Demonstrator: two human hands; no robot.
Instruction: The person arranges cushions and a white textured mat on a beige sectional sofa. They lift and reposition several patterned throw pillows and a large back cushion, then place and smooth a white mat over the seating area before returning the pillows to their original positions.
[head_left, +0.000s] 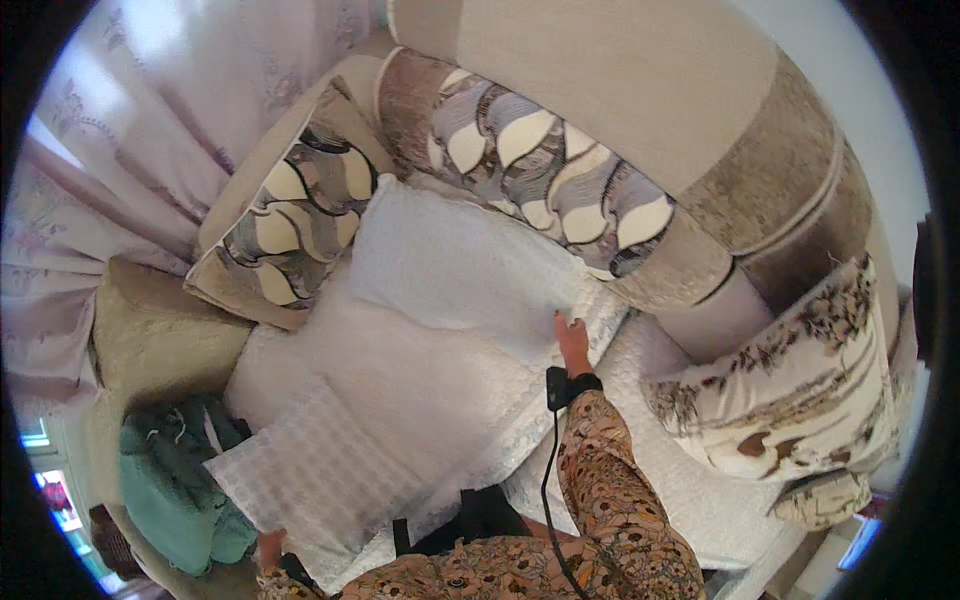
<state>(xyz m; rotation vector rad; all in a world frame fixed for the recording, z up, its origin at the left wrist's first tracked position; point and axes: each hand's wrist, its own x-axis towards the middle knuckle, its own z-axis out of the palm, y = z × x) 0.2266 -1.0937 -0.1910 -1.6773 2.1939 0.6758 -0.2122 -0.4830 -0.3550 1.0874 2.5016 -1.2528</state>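
My right hand (574, 341) reaches forward over the pale sofa cover, at the near right corner of a smooth white cloth (450, 262) laid at the back of the seat; its fingers are partly spread, and I cannot tell whether they touch it. My left hand (271, 546) is low at the left, by the near left edge of a checked white cloth (322, 450); its fingers are too unclear to tell whether they grip. A quilted whitish cover (420, 382) lies beneath both cloths. Around my right wrist is a black band with a small device and cable.
Patterned back cushions (525, 165) line the corner sofa. Teal clothing (169, 487) lies on the left arm. A floral cushion or folded cover (787, 397) stands at the right on a second quilted cover (675, 487). A pale pink curtain (150, 150) hangs at the upper left.
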